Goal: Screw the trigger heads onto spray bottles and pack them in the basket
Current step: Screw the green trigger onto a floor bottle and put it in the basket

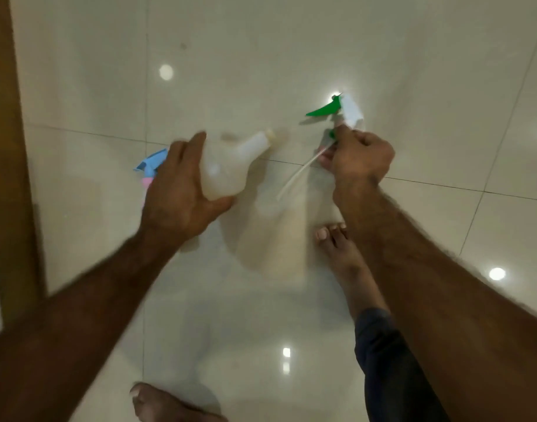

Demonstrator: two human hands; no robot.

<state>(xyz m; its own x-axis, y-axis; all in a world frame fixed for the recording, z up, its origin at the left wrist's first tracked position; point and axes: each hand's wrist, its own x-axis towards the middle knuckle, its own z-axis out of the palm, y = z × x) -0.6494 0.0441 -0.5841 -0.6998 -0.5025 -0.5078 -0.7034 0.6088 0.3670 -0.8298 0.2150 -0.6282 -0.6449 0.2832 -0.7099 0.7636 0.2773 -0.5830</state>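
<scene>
My left hand [182, 190] grips a translucent white spray bottle [230, 162] by its base, with the open neck pointing up and to the right. My right hand [358, 156] is closed around the collar of a green and white trigger head [340, 109]; its thin white dip tube [297, 175] hangs down to the left, toward the bottle. The head and bottle are apart. A blue and pink trigger head [151, 166] lies on the floor, partly hidden behind my left hand. No basket is in view.
Glossy cream floor tiles [261, 56] fill the view. A brown wooden frame [8, 147] runs down the left edge. My bare right foot [337, 248] and left foot [164, 403] stand on the floor below the hands.
</scene>
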